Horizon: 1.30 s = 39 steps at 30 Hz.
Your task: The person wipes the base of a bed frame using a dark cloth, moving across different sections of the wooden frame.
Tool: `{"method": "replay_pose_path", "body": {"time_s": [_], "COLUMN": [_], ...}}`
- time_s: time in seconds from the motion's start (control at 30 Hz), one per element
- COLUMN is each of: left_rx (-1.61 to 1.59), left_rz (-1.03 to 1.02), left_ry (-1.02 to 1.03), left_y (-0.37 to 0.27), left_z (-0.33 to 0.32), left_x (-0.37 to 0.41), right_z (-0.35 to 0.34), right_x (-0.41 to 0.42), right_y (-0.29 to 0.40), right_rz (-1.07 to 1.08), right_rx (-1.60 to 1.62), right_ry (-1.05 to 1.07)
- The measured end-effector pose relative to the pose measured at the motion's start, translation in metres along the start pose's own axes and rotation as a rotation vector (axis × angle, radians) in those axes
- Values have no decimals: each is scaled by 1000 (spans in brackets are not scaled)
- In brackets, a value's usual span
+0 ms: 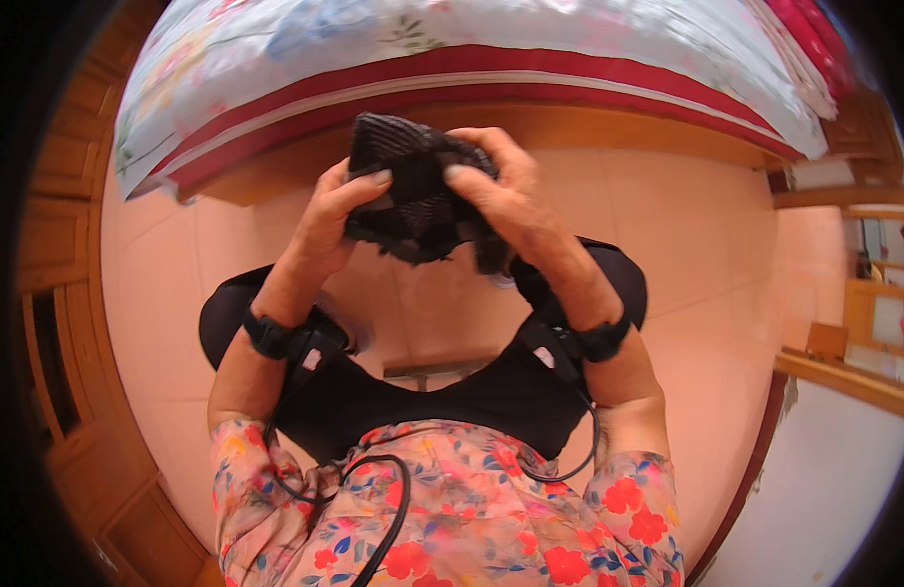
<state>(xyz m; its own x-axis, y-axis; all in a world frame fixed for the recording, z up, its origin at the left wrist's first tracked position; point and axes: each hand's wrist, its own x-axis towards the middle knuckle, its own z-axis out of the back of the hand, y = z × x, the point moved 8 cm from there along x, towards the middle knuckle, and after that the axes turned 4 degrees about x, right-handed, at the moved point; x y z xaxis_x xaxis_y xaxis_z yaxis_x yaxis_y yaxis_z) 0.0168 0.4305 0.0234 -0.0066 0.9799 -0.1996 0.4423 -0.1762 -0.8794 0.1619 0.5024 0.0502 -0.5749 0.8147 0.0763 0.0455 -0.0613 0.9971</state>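
Observation:
A dark, checked piece of knitted or woven fabric is held up between my two hands, above the floor and in front of the bed. My left hand grips its left side, the thumb lying on the near face. On the other side my right hand holds it with the thumb in front and the fingers behind the top edge. Its lower edge looks ragged, and a part hangs down below my right hand. What kind of article it is, I cannot tell.
A bed with a floral sheet and a wooden side board stands ahead. Wooden cabinets line the left. A doorway opens at the right beside a white wall. Black cables run from devices at my wrists.

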Motion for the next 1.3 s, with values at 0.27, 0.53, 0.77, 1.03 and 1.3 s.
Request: {"method": "replay_pose_path", "body": {"time_s": [0.27,0.53,0.77,1.03,1.3], "left_rx": [-47,238,202,293,575], "left_rz": [-45,-7,55,28,1], "left_ry": [-82,-16,54,-54,-30], "left_y": [3,7,20,21,19], "left_z": [18,12,10,18,11], "left_x": [-9,-17,-21,-17,-11], "right_z": [4,-24,-33,-27,-6], "right_x": [1,-4,-6,-4,-1], "right_y": [-1,5,-2,1,11], "right_rz": [-6,26,114,-41,203], "right_rx": [12,-114,-394,-486,-653], "right_ry": [-69,211,279,225,27]}}
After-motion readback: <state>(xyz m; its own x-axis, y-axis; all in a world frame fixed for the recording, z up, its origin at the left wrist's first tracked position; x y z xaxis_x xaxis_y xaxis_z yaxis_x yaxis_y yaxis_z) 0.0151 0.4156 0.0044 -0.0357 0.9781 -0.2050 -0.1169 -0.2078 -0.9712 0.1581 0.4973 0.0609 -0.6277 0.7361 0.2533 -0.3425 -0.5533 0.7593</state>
